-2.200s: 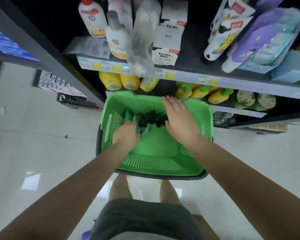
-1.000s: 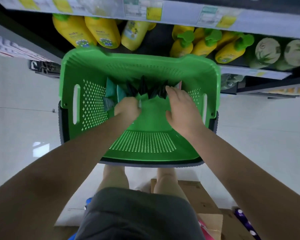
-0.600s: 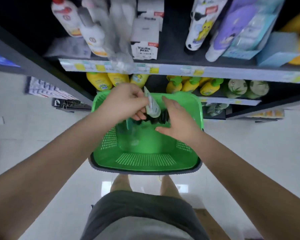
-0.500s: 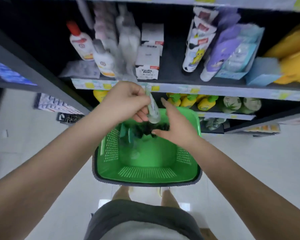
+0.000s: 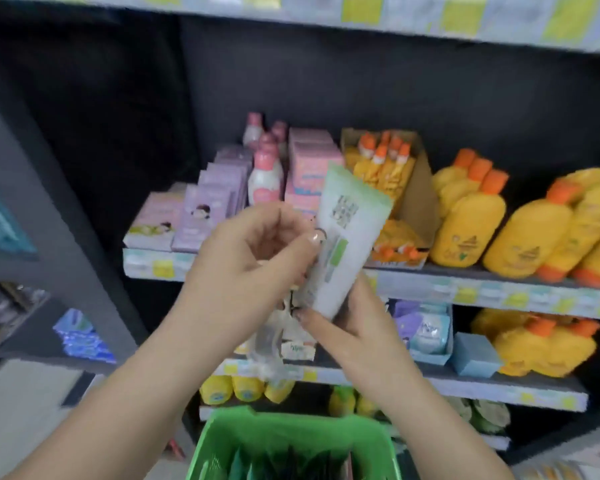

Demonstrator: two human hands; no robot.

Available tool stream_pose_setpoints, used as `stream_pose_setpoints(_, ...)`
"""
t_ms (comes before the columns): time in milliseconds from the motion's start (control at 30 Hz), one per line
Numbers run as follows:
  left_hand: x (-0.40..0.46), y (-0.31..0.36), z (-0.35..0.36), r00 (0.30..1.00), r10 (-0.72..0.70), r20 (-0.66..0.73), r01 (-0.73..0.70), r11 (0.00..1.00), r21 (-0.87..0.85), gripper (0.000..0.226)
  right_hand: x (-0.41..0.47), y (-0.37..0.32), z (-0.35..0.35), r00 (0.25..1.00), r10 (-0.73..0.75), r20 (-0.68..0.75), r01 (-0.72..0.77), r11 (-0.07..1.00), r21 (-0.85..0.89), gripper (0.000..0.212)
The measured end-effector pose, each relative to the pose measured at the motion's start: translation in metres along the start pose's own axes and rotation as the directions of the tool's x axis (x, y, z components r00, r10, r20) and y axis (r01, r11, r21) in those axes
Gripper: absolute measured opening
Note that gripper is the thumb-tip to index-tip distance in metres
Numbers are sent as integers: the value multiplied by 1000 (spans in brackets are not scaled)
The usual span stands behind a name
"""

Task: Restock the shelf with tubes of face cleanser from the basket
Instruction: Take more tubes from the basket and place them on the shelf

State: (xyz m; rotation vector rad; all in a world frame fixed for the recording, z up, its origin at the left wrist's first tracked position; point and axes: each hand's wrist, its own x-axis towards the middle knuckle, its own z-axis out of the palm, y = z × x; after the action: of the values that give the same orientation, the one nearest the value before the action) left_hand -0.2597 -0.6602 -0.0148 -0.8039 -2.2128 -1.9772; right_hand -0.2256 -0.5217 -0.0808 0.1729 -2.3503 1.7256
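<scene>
Both hands raised in front of the shelving, holding one face cleanser tube [image 5: 349, 237] between them. The tube is pale white-green with a green crimped end pointing up and right, tilted, label facing the camera; print too blurred to read. Left hand [image 5: 253, 258] has its fingers curled around the tube's left edge, thumb tip with a visible nail pressed on the tube's face near the middle. Right hand [image 5: 350, 327] is under the tube's lower end, fingers wrapped behind it and the thumb at the bottom edge, so the cap end is hidden in the palm. A clear plastic wrapper [image 5: 269, 341] hangs down from between the two hands; which hand pinches it I cannot tell.

Green basket [image 5: 291, 434] sits at the bottom of the view below the arms, with more dark and teal tubes [image 5: 284, 464] standing inside it, well apart from the tube in hand.

Behind the hands, the middle shelf [image 5: 465, 289] with price tags along its edge carries lilac boxes [image 5: 219, 199], pink-capped white bottles [image 5: 265, 174], pink boxes [image 5: 309, 168], a cardboard display tray of small orange-capped tubes [image 5: 385, 168] and big yellow bottles with orange caps [image 5: 492, 216]. The shelf below has blue-purple pouches [image 5: 426, 327], a light blue box [image 5: 473, 355] and more yellow bottles [image 5: 541, 344]. Whole frame is motion-blurred.
</scene>
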Motion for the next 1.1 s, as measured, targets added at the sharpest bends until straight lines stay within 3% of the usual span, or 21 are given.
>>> stream_pose_setpoints(133, 18, 31, -11, 981, 195, -19, -191, 972, 135, 20, 28, -65, -27, 983, -166, -78, 177, 969, 171, 39)
stream_pose_setpoints(233, 31, 60, -18, 946, 323, 10, -319, 928, 194, 26, 49, -107, -43, 949, -293, -116, 307, 942, 136, 34)
stream_pose_setpoints(400, 61, 108, -32, 833, 552, 27, -513, 755, 409, 44, 90, -172, -58, 890, -444, -105, 452, 889, 70, 25)
stream_pose_setpoints(533, 100, 137, -35, 795, 605, -46, -481, 674, 561, 49, 132, -219, -62, 848, -520, -97, 525, 851, 23, 19)
stream_pose_setpoints(667, 148, 147, -38, 787, 582, -207, -352, 697, 625, 52, 173, -246, -64, 856, -509, -89, 508, 861, -34, 19)
stream_pose_setpoints(867, 179, 130, -36, 821, 504, -269, -214, 708, 673, 47, 209, -225, -59, 869, -466, -169, 456, 885, -96, 24)
stream_pose_setpoints(1100, 186, 115, -34, 846, 439, -304, -171, 762, 624, 47, 225, -211, -58, 876, -433, -213, 415, 901, -125, 26)
